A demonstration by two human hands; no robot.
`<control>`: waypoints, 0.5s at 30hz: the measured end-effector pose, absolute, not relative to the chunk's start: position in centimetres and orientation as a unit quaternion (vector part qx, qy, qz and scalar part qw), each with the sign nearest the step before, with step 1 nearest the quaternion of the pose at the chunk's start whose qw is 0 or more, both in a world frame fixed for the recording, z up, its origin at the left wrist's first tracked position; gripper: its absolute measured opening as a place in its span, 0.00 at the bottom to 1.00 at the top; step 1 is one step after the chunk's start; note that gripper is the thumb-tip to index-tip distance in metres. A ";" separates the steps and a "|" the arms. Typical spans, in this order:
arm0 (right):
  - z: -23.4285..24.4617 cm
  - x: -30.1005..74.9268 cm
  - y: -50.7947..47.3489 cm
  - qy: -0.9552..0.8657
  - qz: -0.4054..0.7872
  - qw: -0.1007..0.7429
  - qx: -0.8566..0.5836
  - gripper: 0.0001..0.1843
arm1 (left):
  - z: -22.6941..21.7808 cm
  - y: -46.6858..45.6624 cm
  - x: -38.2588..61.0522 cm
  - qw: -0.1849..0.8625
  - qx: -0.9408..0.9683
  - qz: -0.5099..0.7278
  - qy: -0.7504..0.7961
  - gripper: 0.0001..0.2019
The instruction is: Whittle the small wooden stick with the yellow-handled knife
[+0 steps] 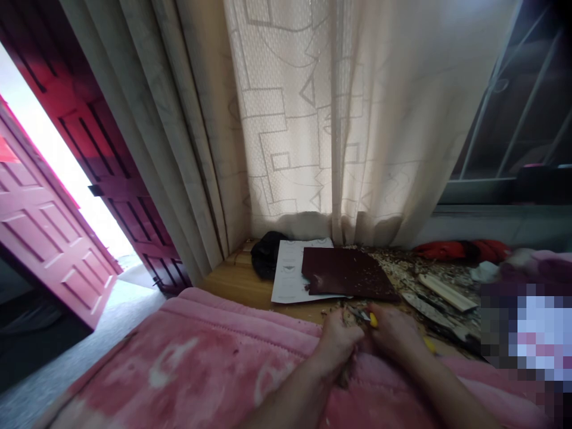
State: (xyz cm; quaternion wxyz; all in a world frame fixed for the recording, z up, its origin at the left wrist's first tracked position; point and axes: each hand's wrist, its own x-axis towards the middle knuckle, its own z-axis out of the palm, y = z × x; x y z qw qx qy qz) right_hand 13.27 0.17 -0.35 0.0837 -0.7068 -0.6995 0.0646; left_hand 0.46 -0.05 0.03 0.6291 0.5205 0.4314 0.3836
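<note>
Low in the middle, at the pink blanket's edge, my two hands are close together. My right hand (395,333) is closed round a yellow-handled tool (373,320) with a short metal end pointing left; its exact kind is unclear. My left hand (337,336) is closed, fingers bent in, near that metal end. What it grips is hidden, though dry plant-like bits show at its fingers. Just beyond lies a dark maroon board (346,272), sprinkled with bits and overlapping white printed sheets (288,280).
The wooden surface (227,283) carries scattered shavings, a pale wooden strip (447,293), a black bag (264,256) and a red cloth-like bundle (462,249). A pink blanket (201,357) covers the front. Curtains (290,119) hang behind; a red door (107,149) stands left.
</note>
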 end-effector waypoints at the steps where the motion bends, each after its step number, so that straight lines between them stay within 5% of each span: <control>1: -0.3 13.3 0.1 -0.701 0.066 0.082 -0.706 0.15 | 0.2 -0.1 0.4 0.630 0.517 0.383 0.436 0.05; 11: 0.0 14.7 0.6 -0.690 0.166 0.136 -0.691 0.10 | 0.2 0.2 0.5 0.626 0.515 0.372 0.452 0.08; 15: -0.4 15.9 1.1 -0.713 0.197 0.220 -0.636 0.05 | 0.0 0.5 0.5 0.621 0.496 0.373 0.479 0.07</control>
